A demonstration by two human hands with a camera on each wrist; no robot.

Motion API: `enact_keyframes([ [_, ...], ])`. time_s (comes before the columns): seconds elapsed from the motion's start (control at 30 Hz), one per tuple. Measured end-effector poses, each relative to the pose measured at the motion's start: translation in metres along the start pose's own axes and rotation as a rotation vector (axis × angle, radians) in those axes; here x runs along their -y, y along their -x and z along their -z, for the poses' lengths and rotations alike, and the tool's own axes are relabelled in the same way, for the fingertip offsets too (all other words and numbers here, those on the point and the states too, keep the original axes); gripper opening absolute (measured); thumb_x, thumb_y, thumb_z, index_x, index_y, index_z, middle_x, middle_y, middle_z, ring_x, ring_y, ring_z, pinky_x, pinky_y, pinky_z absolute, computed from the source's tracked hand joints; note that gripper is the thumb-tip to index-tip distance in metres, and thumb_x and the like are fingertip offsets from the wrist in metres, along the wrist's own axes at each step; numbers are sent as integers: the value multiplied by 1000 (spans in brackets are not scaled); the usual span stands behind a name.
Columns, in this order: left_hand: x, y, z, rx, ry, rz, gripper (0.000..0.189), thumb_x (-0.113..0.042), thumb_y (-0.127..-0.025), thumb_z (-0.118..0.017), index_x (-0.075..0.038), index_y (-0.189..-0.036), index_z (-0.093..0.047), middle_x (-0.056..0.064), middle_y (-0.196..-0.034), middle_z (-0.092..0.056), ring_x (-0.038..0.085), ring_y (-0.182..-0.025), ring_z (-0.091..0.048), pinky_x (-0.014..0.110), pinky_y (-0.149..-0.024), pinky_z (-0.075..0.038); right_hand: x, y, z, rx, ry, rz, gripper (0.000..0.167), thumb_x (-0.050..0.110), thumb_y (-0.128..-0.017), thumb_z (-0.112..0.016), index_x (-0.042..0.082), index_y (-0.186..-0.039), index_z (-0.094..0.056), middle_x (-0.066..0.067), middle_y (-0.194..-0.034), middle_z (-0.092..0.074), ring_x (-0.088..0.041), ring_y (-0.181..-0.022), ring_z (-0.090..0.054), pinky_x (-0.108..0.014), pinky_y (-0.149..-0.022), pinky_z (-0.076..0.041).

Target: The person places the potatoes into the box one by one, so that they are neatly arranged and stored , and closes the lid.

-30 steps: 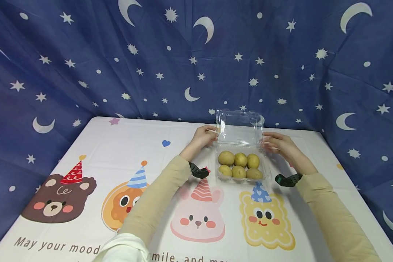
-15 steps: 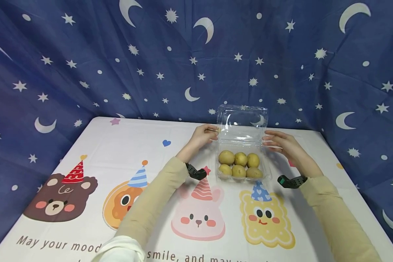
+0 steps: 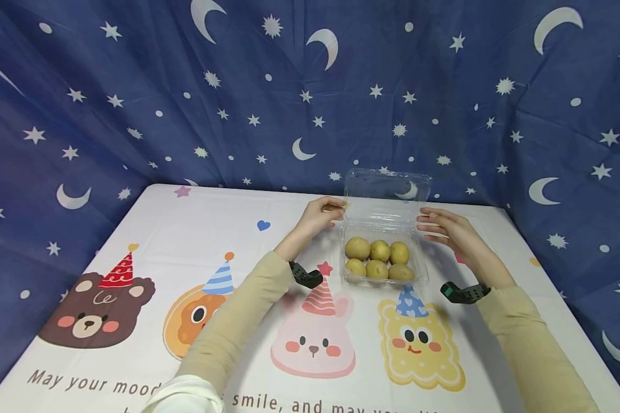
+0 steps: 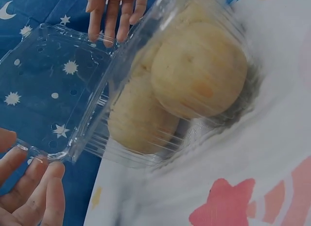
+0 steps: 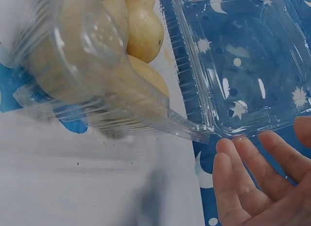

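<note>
A clear plastic clamshell box (image 3: 421, 269) sits on the table with several potatoes (image 3: 379, 250) in its base, in two rows. Its hinged lid (image 3: 387, 198) stands raised and leans back toward the curtain. At the lid's left edge is my left hand (image 3: 320, 218), its relaxed fingers (image 4: 53, 187) against the rim in the left wrist view. On the other side, my right hand (image 3: 452, 232) has loosely straight fingers (image 5: 248, 160) with the tips at the lid's right rim. Neither hand visibly pinches the lid.
A white tablecloth (image 3: 258, 344) printed with cartoon animals and lettering covers the table. Behind the table's far edge hangs a dark blue curtain (image 3: 227, 92) with moons and stars. Black wrist devices (image 3: 308, 276) show on both wrists.
The lid has swung farther back and stands more opened out. My right hand has shifted slightly right, while the left stays nearly in place. The potatoes have not moved.
</note>
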State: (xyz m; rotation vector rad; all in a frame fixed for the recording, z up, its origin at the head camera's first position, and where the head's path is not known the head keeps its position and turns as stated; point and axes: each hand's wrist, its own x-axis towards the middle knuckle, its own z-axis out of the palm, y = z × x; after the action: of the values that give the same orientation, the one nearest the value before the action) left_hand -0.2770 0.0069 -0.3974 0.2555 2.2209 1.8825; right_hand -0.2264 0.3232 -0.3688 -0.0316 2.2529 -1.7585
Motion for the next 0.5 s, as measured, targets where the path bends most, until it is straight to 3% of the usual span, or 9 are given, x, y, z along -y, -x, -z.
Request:
enact_keyframes([
  [0.5, -10, 21, 1, 13, 19, -43, 31, -25, -99, -51, -6, -120, -63, 12, -125, -63, 25, -116, -60, 38, -92, -54, 4, 23, -3, -17, -79, 61, 64, 35, -101, -46, -2, -149, -26, 19, -115, -60, 3, -102, -64, -15, -84, -52],
])
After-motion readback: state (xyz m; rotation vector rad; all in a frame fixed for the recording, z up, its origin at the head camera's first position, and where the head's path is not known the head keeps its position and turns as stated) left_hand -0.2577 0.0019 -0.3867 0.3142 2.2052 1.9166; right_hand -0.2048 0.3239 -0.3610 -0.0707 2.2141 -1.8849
